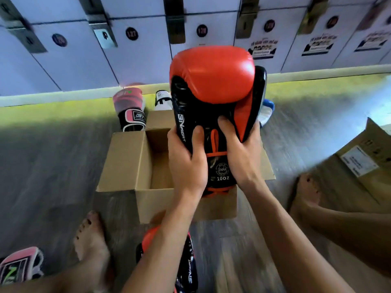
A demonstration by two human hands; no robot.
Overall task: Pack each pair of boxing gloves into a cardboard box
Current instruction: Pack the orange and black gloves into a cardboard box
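Left hand [186, 163], right hand [243, 155] gripping glove [211, 77], over box [124, 161]

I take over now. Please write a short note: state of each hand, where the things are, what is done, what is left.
Left hand and right hand both grip the red glove near its cuff, above the open cardboard box. The second red glove lies on the floor on the box's near side. Done: no glove seen in the box yet. Left: pack both red ones, then the far pink glove, near pink glove, white glove and blue-white glove.
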